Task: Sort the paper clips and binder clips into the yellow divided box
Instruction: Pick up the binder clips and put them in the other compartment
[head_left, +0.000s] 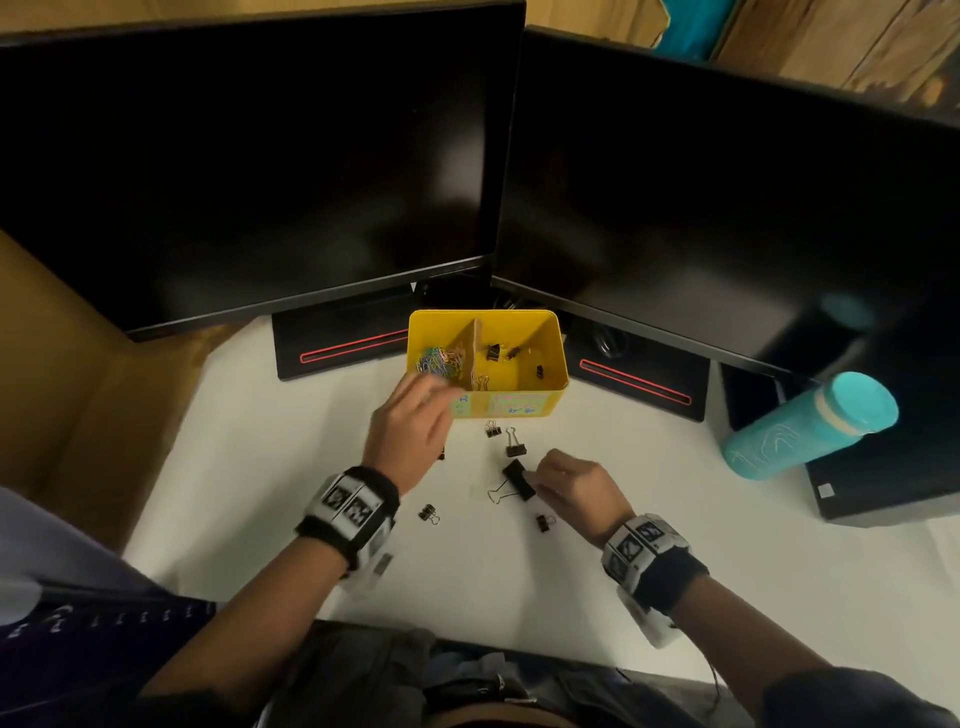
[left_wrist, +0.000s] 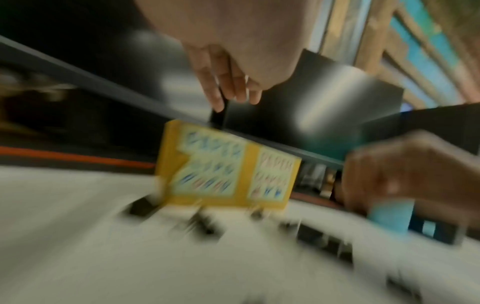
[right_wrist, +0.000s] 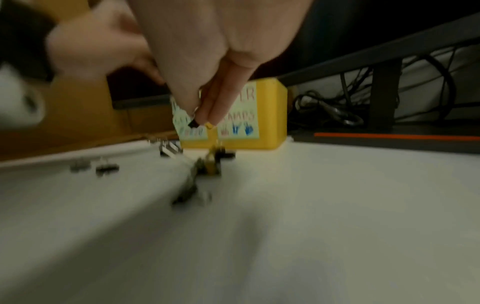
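Head view: paper clips (head_left: 439, 360) heaped in yellow box (head_left: 551, 332) left compartment; few binder clips (head_left: 493, 351) right. Six binder clips left on table (head_left: 291, 467), frame centre. Left hand (head_left: 410, 431) fingers pinching dark clip; right hand (head_left: 574, 486) fingers pinching small black clip.

A yellow rectangular divided box (head_left: 540, 332) stands upright on the white surface (head_left: 291, 467), open at the top, with pale printed labels on its near wall. A tan cardboard divider (head_left: 470, 358) splits it into two compartments. The left compartment holds a heap of multicoloured wire paper clips (head_left: 439, 360). The right one holds a few small black binder clips (head_left: 493, 351). More black binder clips lie loose on the surface just in front of the box, among them a large black binder clip (head_left: 517, 480) lying on its side with its wire handles spread.
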